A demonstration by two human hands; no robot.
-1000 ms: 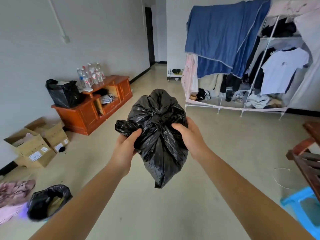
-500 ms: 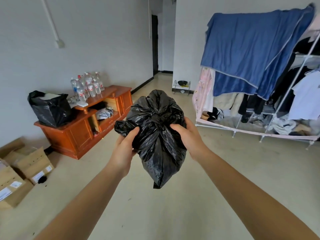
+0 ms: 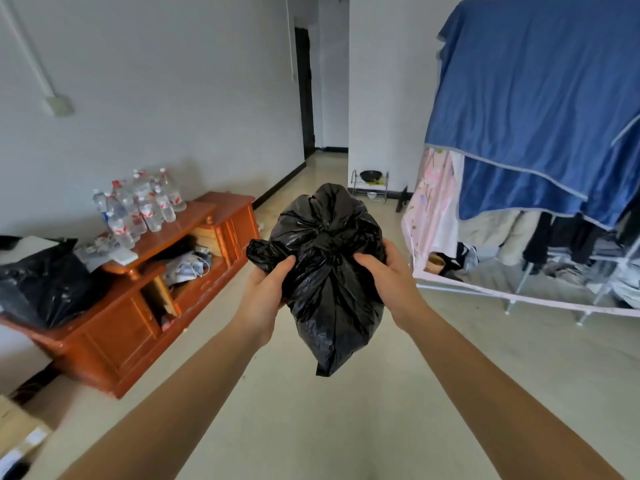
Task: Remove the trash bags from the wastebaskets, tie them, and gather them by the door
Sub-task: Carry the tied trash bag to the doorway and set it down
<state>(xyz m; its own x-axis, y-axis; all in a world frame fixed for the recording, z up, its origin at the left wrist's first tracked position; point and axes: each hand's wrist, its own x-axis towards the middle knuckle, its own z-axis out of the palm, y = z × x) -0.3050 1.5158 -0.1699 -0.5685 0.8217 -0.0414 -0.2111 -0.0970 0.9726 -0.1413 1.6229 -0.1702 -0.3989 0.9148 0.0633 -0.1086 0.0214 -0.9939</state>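
Both hands held one crumpled black plastic trash bag [image 3: 329,271] up at the middle of the room, well above the pale floor. The left hand [image 3: 265,296] closed on the bag's left side, its thumb pressed into the plastic; the right hand [image 3: 389,278] clasped the right side, fingers wrapped behind. A knot sat gathered at the bag's top centre. Far left, a second black plastic bag [image 3: 41,282] rested on the orange wooden cabinet [image 3: 114,323], near clustered clear water bottles [image 3: 138,206]. Right, a blue cloth [image 3: 536,98] draped the clothes rack.
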